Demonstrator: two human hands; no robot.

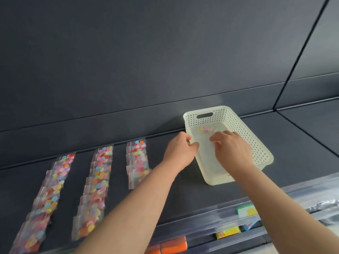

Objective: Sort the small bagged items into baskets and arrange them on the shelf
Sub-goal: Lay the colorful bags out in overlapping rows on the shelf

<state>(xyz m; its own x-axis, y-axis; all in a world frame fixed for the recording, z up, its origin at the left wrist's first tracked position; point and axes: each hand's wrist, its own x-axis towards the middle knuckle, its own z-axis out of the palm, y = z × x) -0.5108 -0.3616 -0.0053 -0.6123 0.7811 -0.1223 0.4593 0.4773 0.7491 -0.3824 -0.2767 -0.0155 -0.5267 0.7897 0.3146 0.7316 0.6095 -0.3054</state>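
Observation:
A cream perforated basket (256,142) stands on the dark shelf (165,189), right of centre. My left hand (180,149) grips its left rim. My right hand (232,149) is inside the basket, fingers curled over a clear bag of coloured buttons (205,128) that lies on the basket floor toward the far end. Three rows of overlapping clear button bags lie on the shelf to the left: a long left row (49,195), a middle row (95,187) and a shorter right row (137,162).
The shelf's dark back panel (146,70) rises right behind the basket. A clear plastic lip (211,215) runs along the shelf's front edge. Below it, lower shelves hold orange (172,244), yellow (228,232) and green packets (246,210).

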